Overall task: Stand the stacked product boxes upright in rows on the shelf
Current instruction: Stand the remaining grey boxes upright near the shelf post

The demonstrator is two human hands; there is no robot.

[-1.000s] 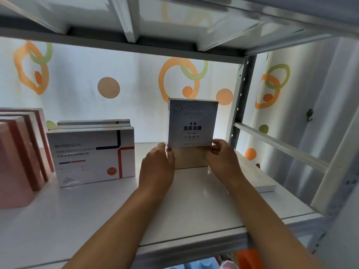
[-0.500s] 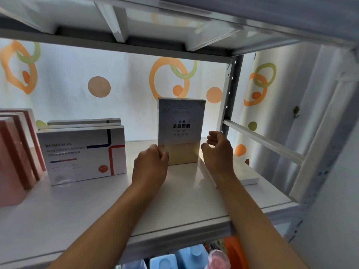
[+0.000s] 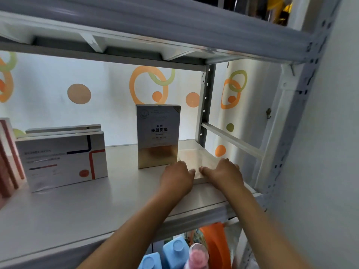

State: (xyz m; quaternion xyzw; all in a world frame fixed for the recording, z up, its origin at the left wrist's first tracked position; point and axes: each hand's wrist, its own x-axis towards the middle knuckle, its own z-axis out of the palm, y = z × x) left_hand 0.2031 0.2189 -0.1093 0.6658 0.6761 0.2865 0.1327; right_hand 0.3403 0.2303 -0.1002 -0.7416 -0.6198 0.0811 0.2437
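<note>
A silver and gold product box [image 3: 157,136] stands upright on the white shelf [image 3: 87,202], free of both hands. To its right a flat box [image 3: 196,158] of the same kind lies on the shelf. My left hand [image 3: 177,176] and my right hand [image 3: 223,173] rest side by side on the flat box's near edge, fingers curled over it. Whether more boxes lie under it is hidden.
Upright white boxes with red and blue lines [image 3: 62,162] stand at the left, pink boxes [image 3: 7,156] beyond them. A grey shelf post [image 3: 206,105] and a crossbar [image 3: 231,140] bound the right side. Blue and pink bottles [image 3: 174,253] stand on the level below.
Both hands let go of the upright silver and gold box and moved right and down onto the flat box beside it. The upright box stays standing.
</note>
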